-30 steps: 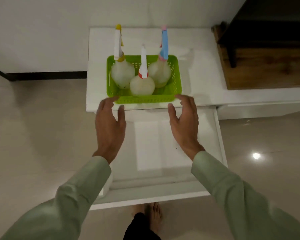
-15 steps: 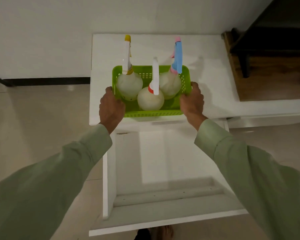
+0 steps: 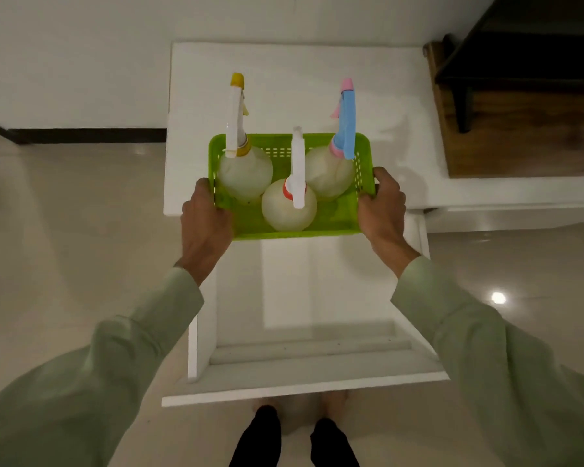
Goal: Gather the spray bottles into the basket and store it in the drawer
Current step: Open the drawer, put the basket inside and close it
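Observation:
A lime green basket (image 3: 338,227) holds three upright spray bottles: one with a yellow-tipped white trigger (image 3: 245,173) at the left, one with a white trigger and red collar (image 3: 289,207) in front, one with a blue and pink trigger (image 3: 329,173) at the right. My left hand (image 3: 204,224) grips the basket's left end and my right hand (image 3: 383,210) grips its right end. The basket hangs over the front edge of the white cabinet top (image 3: 284,89), partly above the open white drawer (image 3: 304,372), whose inside shows nothing in it.
A dark wooden bench or table (image 3: 520,96) stands on a brown platform at the right. A wall with a black baseboard (image 3: 81,134) runs behind at the left. Glossy floor tiles lie on both sides of the drawer. My feet (image 3: 294,433) stand just before the drawer front.
Both hands went from open in front of the basket to gripping its two ends. The basket has since come toward me, off the cabinet top's edge and over the drawer.

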The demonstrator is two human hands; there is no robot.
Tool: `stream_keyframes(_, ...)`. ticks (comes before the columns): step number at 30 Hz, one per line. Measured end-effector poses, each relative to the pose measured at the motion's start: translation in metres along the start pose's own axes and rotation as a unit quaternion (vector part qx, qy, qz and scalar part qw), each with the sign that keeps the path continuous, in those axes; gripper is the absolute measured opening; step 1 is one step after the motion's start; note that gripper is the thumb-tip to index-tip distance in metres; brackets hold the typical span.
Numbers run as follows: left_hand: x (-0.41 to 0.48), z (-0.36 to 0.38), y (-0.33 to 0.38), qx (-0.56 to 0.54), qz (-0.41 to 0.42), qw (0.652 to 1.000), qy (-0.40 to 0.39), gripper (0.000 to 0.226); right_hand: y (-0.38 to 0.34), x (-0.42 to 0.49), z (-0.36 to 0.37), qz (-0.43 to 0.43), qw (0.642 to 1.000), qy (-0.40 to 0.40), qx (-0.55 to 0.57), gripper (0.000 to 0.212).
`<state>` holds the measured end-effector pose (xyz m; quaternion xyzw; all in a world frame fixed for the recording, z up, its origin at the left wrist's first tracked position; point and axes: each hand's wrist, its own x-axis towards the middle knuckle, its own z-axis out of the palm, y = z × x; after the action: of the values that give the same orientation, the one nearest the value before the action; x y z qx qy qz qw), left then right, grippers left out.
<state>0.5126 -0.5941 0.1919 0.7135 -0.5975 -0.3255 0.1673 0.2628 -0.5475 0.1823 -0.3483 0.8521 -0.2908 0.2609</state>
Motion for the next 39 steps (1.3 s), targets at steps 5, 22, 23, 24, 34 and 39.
stream_keyframes(5,-0.064,0.007,-0.013,-0.037,-0.017,0.999,-0.02,0.039,0.045,-0.048,-0.035,-0.029,0.998,-0.034,0.039,0.045)
stream_keyframes(22,-0.138,0.142,-0.13,-0.102,-0.203,0.968,-0.111,0.047,0.219,-0.105,0.027,0.081,0.983,-0.157,0.048,0.043)
stream_keyframes(23,-0.137,0.151,-0.137,-0.096,-0.198,0.969,-0.111,0.045,0.228,-0.104,0.034,0.088,0.982,-0.162,0.05,0.042)
stream_keyframes(24,-0.136,0.161,-0.145,-0.089,-0.192,0.971,-0.112,0.044,0.237,-0.102,0.041,0.092,0.981,-0.167,0.048,0.04)
stream_keyframes(34,-0.126,0.222,-0.192,-0.053,-0.205,0.965,-0.156,0.043,0.293,-0.087,0.083,0.126,0.97,-0.208,0.013,0.035)
stream_keyframes(39,-0.127,0.234,-0.201,-0.047,-0.212,0.962,-0.167,0.042,0.302,-0.085,0.09,0.137,0.967,-0.217,0.0,0.033)
